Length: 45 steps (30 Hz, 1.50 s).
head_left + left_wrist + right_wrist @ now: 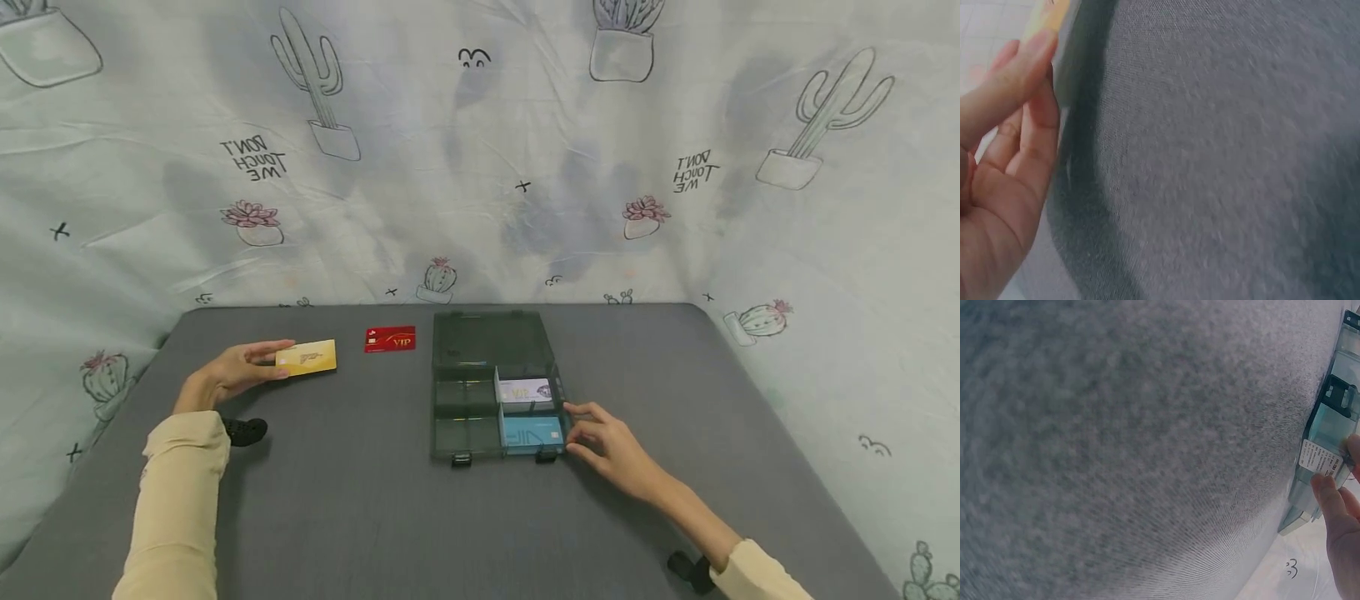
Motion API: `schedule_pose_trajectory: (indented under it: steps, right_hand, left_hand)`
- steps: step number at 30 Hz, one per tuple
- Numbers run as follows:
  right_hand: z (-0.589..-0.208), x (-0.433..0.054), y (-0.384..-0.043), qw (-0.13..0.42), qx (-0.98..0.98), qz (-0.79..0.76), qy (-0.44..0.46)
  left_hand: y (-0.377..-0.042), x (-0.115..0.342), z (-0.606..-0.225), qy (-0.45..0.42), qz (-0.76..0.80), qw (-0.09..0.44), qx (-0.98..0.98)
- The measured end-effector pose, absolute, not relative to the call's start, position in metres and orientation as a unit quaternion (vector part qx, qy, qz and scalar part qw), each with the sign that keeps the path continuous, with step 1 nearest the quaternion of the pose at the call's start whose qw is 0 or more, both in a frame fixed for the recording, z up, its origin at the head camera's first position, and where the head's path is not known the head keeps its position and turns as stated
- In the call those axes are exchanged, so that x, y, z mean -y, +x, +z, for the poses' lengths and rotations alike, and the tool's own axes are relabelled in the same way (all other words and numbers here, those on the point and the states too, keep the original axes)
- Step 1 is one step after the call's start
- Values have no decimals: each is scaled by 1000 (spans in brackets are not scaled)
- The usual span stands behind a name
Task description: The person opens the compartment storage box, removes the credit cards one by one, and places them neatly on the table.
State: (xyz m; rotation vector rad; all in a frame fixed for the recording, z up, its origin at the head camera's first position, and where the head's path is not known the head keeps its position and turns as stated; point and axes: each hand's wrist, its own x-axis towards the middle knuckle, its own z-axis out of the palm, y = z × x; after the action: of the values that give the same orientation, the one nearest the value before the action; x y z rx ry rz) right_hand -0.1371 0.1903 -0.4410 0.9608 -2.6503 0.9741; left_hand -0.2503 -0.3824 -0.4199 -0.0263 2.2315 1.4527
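Observation:
At the left of the table, my left hand pinches a yellow card between thumb and fingers. In the left wrist view only the end of that yellow card shows past the thumb. My right hand has its fingertips at the right side wall of a dark see-through divided box, whose lid lies back, away from me. A blue card sits in the near right compartment, and a white VIP card in the one behind it. The two left compartments show no cards.
A red VIP card lies flat on the grey table, between the yellow card and the box. Behind the table hangs a pale cloth printed with cacti. A black strap is at my left wrist.

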Motion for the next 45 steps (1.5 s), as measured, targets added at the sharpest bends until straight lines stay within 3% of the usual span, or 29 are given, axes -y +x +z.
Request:
schedule_pose_trajectory:
  steps: [15, 29, 37, 45]
  right_hand:
    - [-439, -191, -135, 83, 888, 323, 316]
    - [-440, -189, -134, 80, 880, 337, 327]
    - [-440, -188, -137, 76, 882, 336, 321]
    - [-440, -188, -137, 76, 887, 335, 310]
  left_hand:
    - [-280, 382, -427, -4, 557, 280, -782]
    - [-292, 380, -418, 7, 487, 286, -825]
    - [-301, 375, -410, 28, 420, 280, -863]
    - [-314, 366, -412, 71, 320, 233, -915]
